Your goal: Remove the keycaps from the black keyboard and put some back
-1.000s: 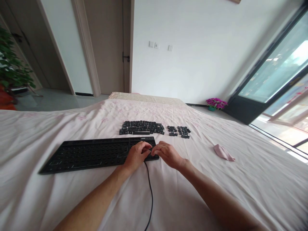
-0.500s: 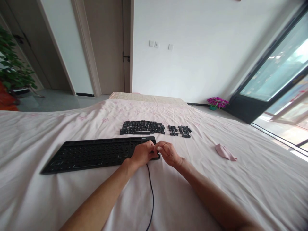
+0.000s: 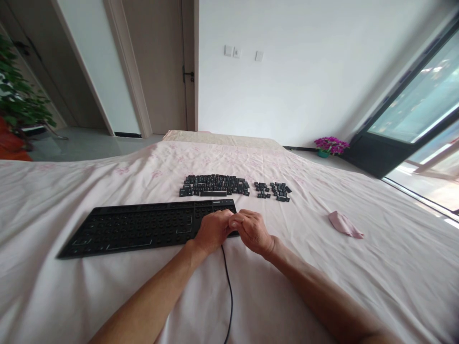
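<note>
A black keyboard (image 3: 139,227) with its keycaps off lies on the pale pink bedsheet (image 3: 172,306). My left hand (image 3: 214,230) and my right hand (image 3: 254,231) meet over its right end, at the number-pad side. The fingers of both are curled and pressed together, touching each other. Whatever is between the fingertips is hidden by the hands. Beyond the keyboard, loose black keycaps (image 3: 215,184) lie in rows, with smaller groups of keycaps (image 3: 281,190) to their right. From under my left hand a black cable (image 3: 229,286) runs toward me.
A crumpled pink cloth (image 3: 346,224) lies on the sheet at the right. Past the bed are a white wall, a door (image 3: 154,67), a pot of purple flowers (image 3: 332,145) and a glass door (image 3: 412,114). A leafy plant (image 3: 21,91) stands at far left.
The view has tilted and shifted slightly. My hands have drawn closer together over the keyboard's right end, and my right fingers are curled more over the left fingertips.
</note>
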The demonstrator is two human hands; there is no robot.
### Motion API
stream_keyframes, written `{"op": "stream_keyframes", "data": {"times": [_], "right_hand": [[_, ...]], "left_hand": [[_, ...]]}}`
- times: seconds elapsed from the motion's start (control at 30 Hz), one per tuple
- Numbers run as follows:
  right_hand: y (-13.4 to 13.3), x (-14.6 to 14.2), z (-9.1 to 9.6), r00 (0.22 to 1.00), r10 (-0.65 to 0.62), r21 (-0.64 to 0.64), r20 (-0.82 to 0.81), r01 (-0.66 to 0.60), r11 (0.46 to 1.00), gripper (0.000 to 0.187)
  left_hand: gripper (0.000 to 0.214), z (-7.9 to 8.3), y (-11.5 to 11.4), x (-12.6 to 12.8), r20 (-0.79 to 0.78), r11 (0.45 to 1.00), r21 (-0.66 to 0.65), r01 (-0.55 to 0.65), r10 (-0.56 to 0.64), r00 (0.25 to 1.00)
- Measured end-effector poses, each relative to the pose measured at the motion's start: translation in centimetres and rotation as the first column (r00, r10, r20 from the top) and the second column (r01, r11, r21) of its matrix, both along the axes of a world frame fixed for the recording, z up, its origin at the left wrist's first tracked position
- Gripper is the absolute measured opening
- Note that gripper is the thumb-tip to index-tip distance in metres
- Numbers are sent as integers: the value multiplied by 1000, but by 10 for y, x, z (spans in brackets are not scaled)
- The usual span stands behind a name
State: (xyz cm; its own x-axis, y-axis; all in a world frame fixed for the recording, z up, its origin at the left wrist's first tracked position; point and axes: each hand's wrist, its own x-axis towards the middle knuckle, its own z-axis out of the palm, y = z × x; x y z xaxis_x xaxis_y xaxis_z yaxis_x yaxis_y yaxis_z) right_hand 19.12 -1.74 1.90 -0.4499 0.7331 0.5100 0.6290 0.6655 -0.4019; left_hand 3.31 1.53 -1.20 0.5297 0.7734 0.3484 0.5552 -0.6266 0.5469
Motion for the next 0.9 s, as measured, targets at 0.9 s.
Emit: {"op": "stream_keyframes", "data": {"times": [0.9], "right_hand": [[13,3,-9,915,-9,-243,-404,-98,965,48]], "left_hand": [[20,6,21,-2,-3,979,-88,185,-186,983]]}}
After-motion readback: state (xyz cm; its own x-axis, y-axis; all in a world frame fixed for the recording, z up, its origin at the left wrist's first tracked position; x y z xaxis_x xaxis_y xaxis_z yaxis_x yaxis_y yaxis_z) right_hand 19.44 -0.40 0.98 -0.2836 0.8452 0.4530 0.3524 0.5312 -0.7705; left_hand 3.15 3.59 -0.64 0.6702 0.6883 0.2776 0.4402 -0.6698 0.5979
